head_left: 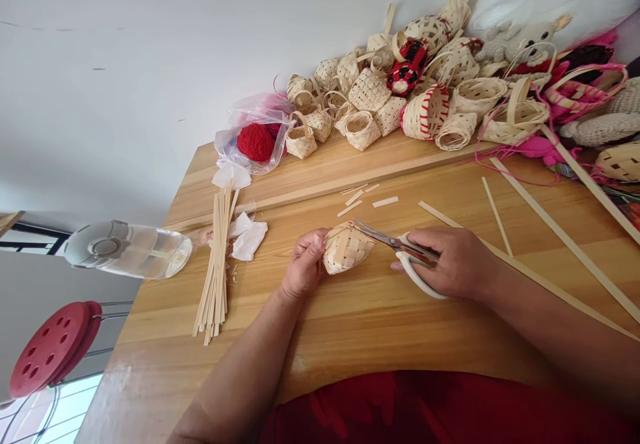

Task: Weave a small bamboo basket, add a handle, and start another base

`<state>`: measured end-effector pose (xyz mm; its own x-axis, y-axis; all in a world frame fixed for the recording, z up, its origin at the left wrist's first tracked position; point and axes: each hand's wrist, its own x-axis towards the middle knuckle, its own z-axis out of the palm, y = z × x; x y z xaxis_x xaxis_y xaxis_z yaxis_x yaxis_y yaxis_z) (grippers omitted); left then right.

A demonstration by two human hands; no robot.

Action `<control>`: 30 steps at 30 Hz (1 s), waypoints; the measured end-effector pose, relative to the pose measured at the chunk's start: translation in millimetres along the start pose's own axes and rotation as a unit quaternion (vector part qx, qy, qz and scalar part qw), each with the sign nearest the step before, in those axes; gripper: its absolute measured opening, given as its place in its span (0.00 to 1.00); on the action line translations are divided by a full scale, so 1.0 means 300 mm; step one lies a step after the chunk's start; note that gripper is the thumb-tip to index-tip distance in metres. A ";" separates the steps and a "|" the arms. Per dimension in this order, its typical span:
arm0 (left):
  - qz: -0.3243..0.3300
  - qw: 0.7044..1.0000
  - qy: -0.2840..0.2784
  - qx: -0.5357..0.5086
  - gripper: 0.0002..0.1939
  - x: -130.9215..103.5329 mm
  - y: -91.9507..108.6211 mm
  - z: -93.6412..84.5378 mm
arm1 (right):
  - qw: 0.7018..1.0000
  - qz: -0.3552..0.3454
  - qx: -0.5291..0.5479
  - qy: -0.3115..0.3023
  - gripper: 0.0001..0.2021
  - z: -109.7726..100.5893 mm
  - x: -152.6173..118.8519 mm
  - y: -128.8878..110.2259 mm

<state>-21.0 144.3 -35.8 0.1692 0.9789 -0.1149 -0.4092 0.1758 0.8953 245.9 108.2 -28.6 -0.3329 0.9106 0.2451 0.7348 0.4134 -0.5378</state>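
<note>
Head view | our left hand [306,263] pinches a basket [347,249] | our right hand [453,257] grips scissors [399,243] | seemingly light, springy weave; we'd hold its side gently

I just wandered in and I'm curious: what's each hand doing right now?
Left hand: closed, holding the small woven basket.
Right hand: closed around the white-handled scissors.
</note>
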 end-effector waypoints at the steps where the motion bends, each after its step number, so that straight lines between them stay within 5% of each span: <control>1: -0.006 1.000 0.000 0.003 0.28 0.000 0.001 0.000 | 1.000 0.000 -0.001 0.002 0.20 0.003 -0.001 0.000; 8: -0.027 0.999 -0.027 -0.001 0.27 -0.001 -0.003 0.000 | 1.000 -0.007 0.003 0.003 0.21 0.007 0.001 -0.012; 19: 0.000 1.000 0.004 -0.018 0.27 0.002 -0.013 0.004 | 1.000 0.020 0.000 -0.021 0.23 0.012 0.005 -0.014; 30: -0.044 0.999 0.008 -0.018 0.29 0.011 -0.009 -0.016 | 0.997 0.031 0.046 -0.046 0.20 0.021 0.003 -0.017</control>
<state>-23.6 147.6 -40.6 0.1914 0.9612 -0.1988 -0.4258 0.2638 0.8655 238.3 106.9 -30.8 -0.3447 0.9289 0.1355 0.7000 0.3505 -0.6222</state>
